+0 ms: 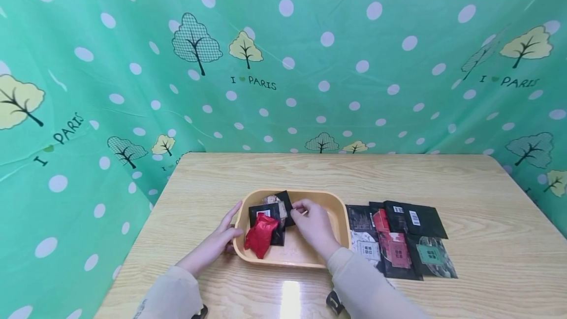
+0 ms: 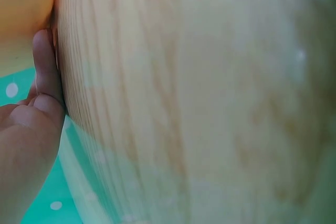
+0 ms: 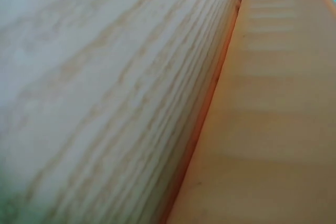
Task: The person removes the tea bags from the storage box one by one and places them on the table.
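Observation:
An orange plastic basin [image 1: 305, 261] sits on the table, with a crumpled red foil wrapper [image 1: 262, 235] and several black packets inside. At its left end my left hand [image 1: 221, 235] touches the outer wall with fingers extended. In the left wrist view, a finger of the left hand [image 2: 44, 72] lies along the tabletop against the basin. My right hand [image 1: 315, 225] reaches over the near rim and pinches the edge of a black packet [image 1: 287, 207]. Left of it lies another black packet [image 1: 278, 236], partly under the red wrapper. The right wrist view shows the basin's side wall [image 3: 273, 129]; the right hand's fingers are hidden there.
Right of the basin, overlapping black packets with white [image 1: 368, 250], red [image 1: 397, 254] and green [image 1: 429, 255] labels lie on the wooden table [image 1: 491, 240]. A small black object [image 1: 334, 302] lies near the right sleeve. A green dotted cloth [image 1: 310, 63] hangs behind.

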Action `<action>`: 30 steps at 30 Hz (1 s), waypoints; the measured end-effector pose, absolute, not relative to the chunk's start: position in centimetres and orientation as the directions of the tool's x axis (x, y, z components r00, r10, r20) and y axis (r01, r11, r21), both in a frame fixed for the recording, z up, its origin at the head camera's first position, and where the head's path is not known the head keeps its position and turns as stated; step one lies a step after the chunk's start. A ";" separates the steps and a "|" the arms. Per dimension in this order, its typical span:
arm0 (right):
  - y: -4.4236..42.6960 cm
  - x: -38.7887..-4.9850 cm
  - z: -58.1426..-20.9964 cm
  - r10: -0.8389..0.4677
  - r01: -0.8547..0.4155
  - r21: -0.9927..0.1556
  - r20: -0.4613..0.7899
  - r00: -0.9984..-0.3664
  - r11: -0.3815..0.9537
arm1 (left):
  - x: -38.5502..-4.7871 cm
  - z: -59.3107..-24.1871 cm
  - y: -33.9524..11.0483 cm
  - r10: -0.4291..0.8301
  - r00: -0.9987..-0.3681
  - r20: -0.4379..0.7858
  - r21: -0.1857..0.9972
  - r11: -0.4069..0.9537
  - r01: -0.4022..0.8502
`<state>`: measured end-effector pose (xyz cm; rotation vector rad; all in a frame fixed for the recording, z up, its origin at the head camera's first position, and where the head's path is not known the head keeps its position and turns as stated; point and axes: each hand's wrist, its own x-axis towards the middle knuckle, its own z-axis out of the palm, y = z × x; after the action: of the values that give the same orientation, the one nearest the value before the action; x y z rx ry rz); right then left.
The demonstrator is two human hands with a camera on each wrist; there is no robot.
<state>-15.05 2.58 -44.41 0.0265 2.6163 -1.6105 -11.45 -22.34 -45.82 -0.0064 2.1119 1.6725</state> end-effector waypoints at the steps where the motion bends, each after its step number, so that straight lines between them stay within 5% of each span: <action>1: 2.6 -15.0 -44.4 -0.017 0.051 -0.891 -0.066 -0.998 0.450 | -11.5 -45.9 -22.4 0.265 -0.901 -0.343 0.924 0.265 -0.274; 30: 4.4 -14.4 -42.7 0.023 -0.030 -0.860 0.049 -0.999 0.510 | -11.7 -46.0 -22.2 0.300 -0.902 -0.310 0.944 0.212 -0.254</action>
<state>-14.43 4.41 -42.71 -0.0062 2.7759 -1.5825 -11.66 -22.20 -46.02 0.0428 2.0641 1.7356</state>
